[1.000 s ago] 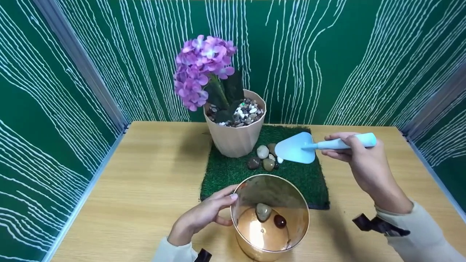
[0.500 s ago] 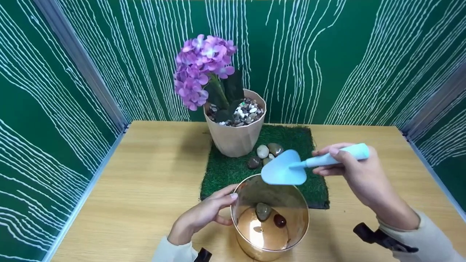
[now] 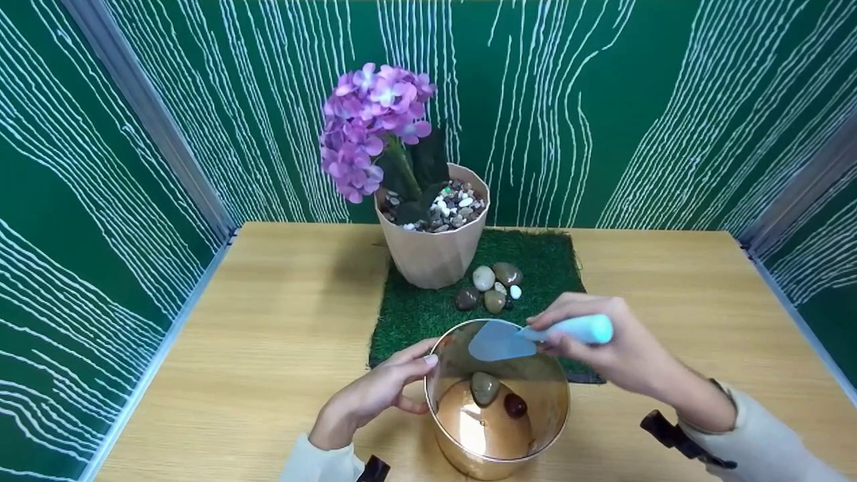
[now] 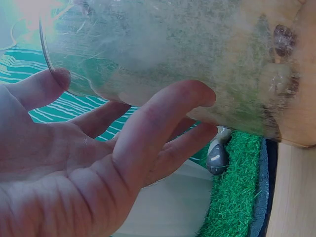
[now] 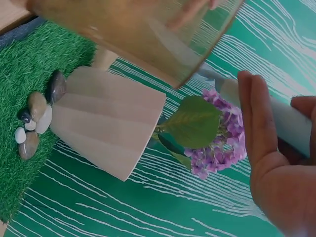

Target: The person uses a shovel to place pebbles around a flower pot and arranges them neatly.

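My right hand [image 3: 619, 355] grips the handle of a light blue garden trowel [image 3: 581, 329]. Its blade dips inside the mouth of a see-through amber bucket [image 3: 492, 467], near the far wall. At the bottom of the bucket lie a grey stone [image 3: 485, 387] and a smaller dark red one [image 3: 515, 405]. Against the bucket's left side, my left hand [image 3: 375, 395] steadies it, thumb at the rim and fingers along the wall, as the left wrist view shows. In the right wrist view, the trowel handle [image 5: 291, 123] crosses the palm, with the blade seen hazily through the plastic.
Behind the bucket is a square of artificial grass [image 3: 418, 328]. On it stand a pale flowerpot [image 3: 432, 258] with purple flowers [image 3: 375, 127] and a cluster of pebbles [image 3: 494, 301]. Green walls with white lines [image 3: 535, 100] enclose the wooden table [image 3: 268, 321].
My right hand has brought the trowel left and toward me, from over the pebbles into the bucket's mouth. The left hand, the bucket and its two stones stay put.
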The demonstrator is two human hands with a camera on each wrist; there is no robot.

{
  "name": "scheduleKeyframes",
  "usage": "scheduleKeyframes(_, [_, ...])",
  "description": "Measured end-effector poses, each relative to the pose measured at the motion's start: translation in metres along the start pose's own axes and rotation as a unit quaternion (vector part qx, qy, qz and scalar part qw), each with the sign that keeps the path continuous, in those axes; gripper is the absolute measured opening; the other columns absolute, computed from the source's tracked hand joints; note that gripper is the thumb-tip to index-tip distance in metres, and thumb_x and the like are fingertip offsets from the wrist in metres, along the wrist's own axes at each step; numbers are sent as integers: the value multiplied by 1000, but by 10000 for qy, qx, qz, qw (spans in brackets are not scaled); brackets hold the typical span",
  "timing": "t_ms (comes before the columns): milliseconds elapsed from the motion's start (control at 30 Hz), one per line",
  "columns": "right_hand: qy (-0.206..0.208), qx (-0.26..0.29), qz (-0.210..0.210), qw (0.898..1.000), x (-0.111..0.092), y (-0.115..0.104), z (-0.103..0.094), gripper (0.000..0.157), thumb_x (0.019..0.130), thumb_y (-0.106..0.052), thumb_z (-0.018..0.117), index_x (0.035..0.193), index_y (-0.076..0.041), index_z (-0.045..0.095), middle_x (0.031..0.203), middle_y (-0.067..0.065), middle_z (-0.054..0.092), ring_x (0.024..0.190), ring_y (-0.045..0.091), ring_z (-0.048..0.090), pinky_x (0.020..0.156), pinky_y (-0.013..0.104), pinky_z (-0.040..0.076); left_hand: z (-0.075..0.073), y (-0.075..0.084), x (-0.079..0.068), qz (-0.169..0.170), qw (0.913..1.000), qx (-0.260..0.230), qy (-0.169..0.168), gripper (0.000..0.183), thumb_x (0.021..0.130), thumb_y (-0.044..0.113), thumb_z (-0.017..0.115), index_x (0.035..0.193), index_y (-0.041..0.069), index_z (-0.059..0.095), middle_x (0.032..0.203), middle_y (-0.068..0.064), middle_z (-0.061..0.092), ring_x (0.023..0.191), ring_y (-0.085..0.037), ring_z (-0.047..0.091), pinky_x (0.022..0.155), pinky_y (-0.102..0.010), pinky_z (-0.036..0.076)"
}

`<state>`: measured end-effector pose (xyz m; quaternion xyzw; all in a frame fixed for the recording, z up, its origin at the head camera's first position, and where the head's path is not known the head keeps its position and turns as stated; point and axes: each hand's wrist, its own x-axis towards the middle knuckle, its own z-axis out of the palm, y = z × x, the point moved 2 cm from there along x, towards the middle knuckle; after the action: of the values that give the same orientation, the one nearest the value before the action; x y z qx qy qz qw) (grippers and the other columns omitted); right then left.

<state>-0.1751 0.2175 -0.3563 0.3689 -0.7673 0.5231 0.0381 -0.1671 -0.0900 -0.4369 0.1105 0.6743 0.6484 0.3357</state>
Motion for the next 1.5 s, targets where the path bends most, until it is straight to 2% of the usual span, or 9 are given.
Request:
scheduleKeyframes(100, [-237, -543, -435, 9973, 0, 4, 9, 28, 90, 13, 73, 109, -7, 81, 103, 9, 79, 94, 11, 73, 80, 22, 61, 1, 0, 0, 34, 10000, -11, -33, 57, 114, 36, 40, 167, 15, 32, 169, -17, 35, 160, -40, 29, 100, -57, 58])
scheduleKeyframes(233, [-618, -909, -670, 9917, 0, 9, 19, 27, 90, 9, 74, 110, -8, 80, 103, 8, 79, 97, 13, 73, 85, 23, 61, 2, 1, 0, 64, 9999, -22, -75, 58, 114, 36, 40, 167, 15, 32, 170, -16, 34, 160, -40, 29, 100, -56, 59])
scheduleKeyframes(367, [-965, -1273, -462, 9861, 2, 10, 27, 24, 93, 4, 74, 111, -11, 80, 104, 3, 78, 95, 13, 73, 87, 27, 62, 1, 2, 0, 52, 10000, -14, -67, 57, 114, 36, 40, 166, 15, 32, 168, -17, 36, 160, -39, 29, 100, -57, 59])
scheduleKeyframes(533, [-1397, -1676, 87, 9759, 4, 12, 35, 23, 95, -1, 74, 111, -15, 81, 107, -2, 76, 96, 10, 70, 89, 40, 64, 1, 2, -1, 24, 10000, -20, -63, 58, 114, 36, 40, 166, 14, 32, 168, -18, 35, 161, -41, 26, 100, -57, 59])
scheduleKeyframes(633, [-1605, -1735, 254, 9713, 5, 14, 41, 25, 94, 0, 75, 112, -15, 80, 107, -2, 76, 96, 9, 69, 89, 41, 64, 1, 2, -1, 35, 10000, -16, -74, 58, 114, 37, 39, 166, 14, 31, 169, -18, 34, 162, -42, 25, 100, -57, 59])
scheduleKeyframes(800, [-1718, -1830, 216, 9677, 8, 17, 50, 23, 93, 1, 76, 109, -15, 81, 103, 0, 76, 91, 6, 66, 84, 32, 64, 1, 2, -1, 30, 10000, -5, -86, 58, 114, 37, 39, 166, 14, 31, 170, -17, 33, 161, -41, 26, 100, -56, 59])
scheduleKeyframes(1067, [-2011, -1853, 541, 9604, 11, 16, 59, 21, 92, 0, 77, 108, -13, 81, 101, 3, 73, 88, 5, 64, 80, 26, 62, 0, 1, 0, 80, 9999, -12, -123, 57, 114, 36, 39, 167, 15, 31, 171, -16, 33, 159, -39, 32, 98, -51, 60])
scheduleKeyframes(1267, [-2040, -1790, 491, 9612, 11, 16, 62, 17, 92, 0, 76, 103, -12, 81, 95, 0, 73, 85, 2, 64, 77, 23, 60, 0, 0, 0, 128, 9999, 35, -107, 56, 114, 36, 41, 166, 15, 34, 167, -15, 39, 158, -36, 36, 94, -44, 60])
scheduleKeyframes(1500, [-2198, -1568, 490, 9616, 12, 14, 60, 18, 87, 2, 76, 101, -9, 81, 92, -1, 74, 84, 0, 64, 76, 22, 58, 1, 1, 1, 119, 9999, 10, -105, 56, 114, 35, 40, 166, 14, 34, 166, -16, 40, 157, -36, 36, 96, -49, 60])
